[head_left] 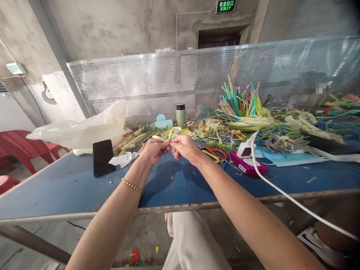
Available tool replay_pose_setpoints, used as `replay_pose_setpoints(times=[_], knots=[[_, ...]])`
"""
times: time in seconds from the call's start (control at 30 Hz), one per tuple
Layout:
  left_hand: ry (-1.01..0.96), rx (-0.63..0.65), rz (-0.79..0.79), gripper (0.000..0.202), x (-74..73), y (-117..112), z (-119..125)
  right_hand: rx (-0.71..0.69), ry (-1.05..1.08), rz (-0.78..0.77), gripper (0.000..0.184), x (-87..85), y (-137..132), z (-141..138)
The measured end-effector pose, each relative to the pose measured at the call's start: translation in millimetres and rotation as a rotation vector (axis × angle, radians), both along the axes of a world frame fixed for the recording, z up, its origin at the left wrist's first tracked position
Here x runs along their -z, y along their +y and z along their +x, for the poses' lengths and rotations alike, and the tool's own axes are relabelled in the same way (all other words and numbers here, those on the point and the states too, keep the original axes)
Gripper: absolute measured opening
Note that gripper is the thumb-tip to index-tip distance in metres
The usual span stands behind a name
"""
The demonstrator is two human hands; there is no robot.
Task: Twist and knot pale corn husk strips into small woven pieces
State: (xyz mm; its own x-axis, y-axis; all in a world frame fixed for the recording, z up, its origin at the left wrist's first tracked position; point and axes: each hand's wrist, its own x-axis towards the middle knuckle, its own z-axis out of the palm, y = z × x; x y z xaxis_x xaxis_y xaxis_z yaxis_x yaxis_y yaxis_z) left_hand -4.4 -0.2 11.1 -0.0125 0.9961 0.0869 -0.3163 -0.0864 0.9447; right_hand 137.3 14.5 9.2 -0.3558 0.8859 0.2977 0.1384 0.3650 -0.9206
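Above the blue table, my left hand and my right hand meet fingertip to fingertip. Both are closed in a pinch on a thin cream strip, which looks like a piece of dried husk. Part of it loops up behind the fingers; the stretch between the fingertips is mostly hidden. Just beyond the hands lie loose husks and plant fibres. Scissors with red handles rest near my right hand, beside a yellow-handled pair. Crumpled white paper lies left of my left hand.
A black phone and a plastic bag are at left. Behind stand a green bottle and colourful pipe cleaners. At right, a white cable runs from a purple box over the table's front edge.
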Motion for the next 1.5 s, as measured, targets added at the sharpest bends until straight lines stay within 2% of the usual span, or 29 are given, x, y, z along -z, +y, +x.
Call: replay_pose_setpoints(times=[0.07, 0.13, 0.3, 0.37, 0.47, 0.53, 0.63, 0.7, 0.83, 0.9, 1.27, 1.5], knots=[[-0.001, 0.014, 0.012, 0.016, -0.8, -1.3, -0.3, 0.046, -0.057, 0.028, 0.021, -0.1, 1.5, 0.5], [0.008, 0.015, 0.015, 0.014, -0.9, -1.8, -0.7, 0.132, -0.174, 0.134, 0.018, -0.8, 1.9, 1.4], [0.014, -0.100, 0.013, 0.016, 3.9, 3.3, -0.3, 0.479, -0.464, 0.702, 0.011, -2.9, -4.1, 2.0], [-0.018, -0.128, 0.037, 0.017, 6.4, 6.1, 0.8, 0.488, -0.534, 0.771, 0.016, -2.2, -6.4, 0.5], [-0.060, -0.113, 0.067, 0.017, 8.6, 7.8, 2.5, 0.436, -0.596, 0.683, 0.023, -0.4, -6.9, -2.2], [-0.060, -0.093, 0.064, 0.017, 8.6, 7.2, 3.0, 0.427, -0.564, 0.615, 0.022, -0.3, -6.1, -3.1], [-0.050, -0.030, 0.044, 0.019, 7.1, 5.0, 2.6, 0.371, -0.418, 0.511, 0.021, -2.1, -5.6, -2.6], [-0.044, 0.000, 0.042, 0.019, 5.7, 3.5, 2.2, 0.304, -0.301, 0.389, 0.021, -3.0, -5.8, -2.2], [-0.012, -0.025, 0.051, 0.018, 4.6, 2.3, 2.4, 0.179, -0.076, 0.067, 0.017, -1.7, -5.5, -3.9], [-0.018, -0.038, 0.050, 0.019, 5.0, 2.7, 2.5, 0.140, 0.010, -0.021, 0.016, -1.0, -5.3, -5.6], [-0.132, 0.023, -0.056, 0.018, 7.0, 3.9, -0.7, 0.055, 0.104, -0.007, 0.024, -0.4, -8.8, -5.9], [-0.137, -0.007, -0.047, 0.018, 8.5, 3.1, 0.8, 0.045, 0.035, 0.000, 0.029, -2.0, -10.5, -6.5]])
